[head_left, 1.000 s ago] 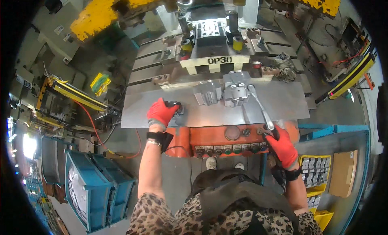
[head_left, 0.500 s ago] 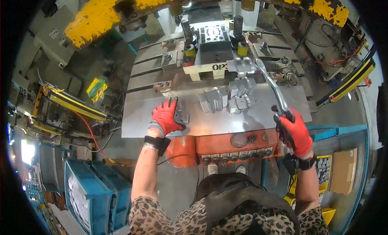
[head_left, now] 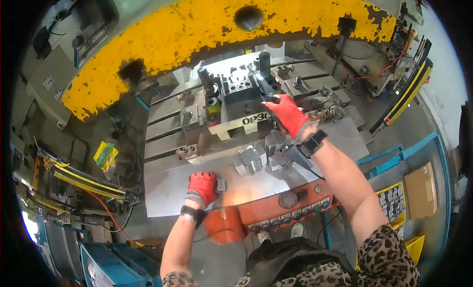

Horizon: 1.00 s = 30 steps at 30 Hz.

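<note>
My right hand point(head_left: 288, 114), in a red glove, is closed round the handle of a pair of pliers point(head_left: 264, 84) and reaches over the die point(head_left: 246, 108) on the press bed. The pliers' jaws are at the die's top, where a grey metal part point(head_left: 238, 76) sits; whether they still grip it I cannot tell. At the front left of the steel plate point(head_left: 167, 188), my gloved left hand point(head_left: 202, 186) has its fingers curled round a small metal part point(head_left: 221, 185), mostly hidden. Between the hands stand several grey metal parts point(head_left: 252, 160), some behind my right forearm.
A chipped yellow press beam point(head_left: 290, 16) spans the far side above the die. Dark guide posts point(head_left: 264, 64) rise beside the die. An orange control panel point(head_left: 266, 213) with buttons runs along the near edge. At right are a yellow bin point(head_left: 391, 205) of parts and a cardboard box point(head_left: 420, 191).
My right hand has swung forward and left, carrying the pliers and the metal part from the front of the plate to the die. My left fingers have drawn in round the small part. The view has shifted.
</note>
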Tool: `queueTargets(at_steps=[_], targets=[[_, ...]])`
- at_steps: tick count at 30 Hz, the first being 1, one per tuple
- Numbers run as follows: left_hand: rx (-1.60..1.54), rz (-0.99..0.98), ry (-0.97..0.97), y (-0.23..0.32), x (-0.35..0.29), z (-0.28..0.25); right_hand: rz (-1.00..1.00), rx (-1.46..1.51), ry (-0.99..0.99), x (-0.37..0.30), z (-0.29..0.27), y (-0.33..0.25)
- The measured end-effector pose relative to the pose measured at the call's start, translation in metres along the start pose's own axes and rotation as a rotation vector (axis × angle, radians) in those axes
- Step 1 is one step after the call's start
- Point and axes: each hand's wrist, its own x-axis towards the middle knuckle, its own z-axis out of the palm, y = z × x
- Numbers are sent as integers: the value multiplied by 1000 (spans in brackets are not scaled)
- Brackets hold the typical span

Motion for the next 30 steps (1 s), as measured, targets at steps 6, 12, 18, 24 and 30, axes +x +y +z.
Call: queueTargets(at_steps=[6, 12, 18, 24, 30], targets=[[26, 27, -52, 1, 1, -10, 47, -227, 33, 19, 25, -6], [42, 24, -81, 1, 1, -15, -45, -516, 125, 32, 23, -5], [-51, -50, -12, 6, -25, -37, -65, -550, 175, 23, 37, -11], [-207, -158, 111, 4, -65, -58, -289, -963, 190, 11, 12, 3], [-510, -416, 434, -22, -179, -12, -417, -620, 297, -111, -76, 79]])
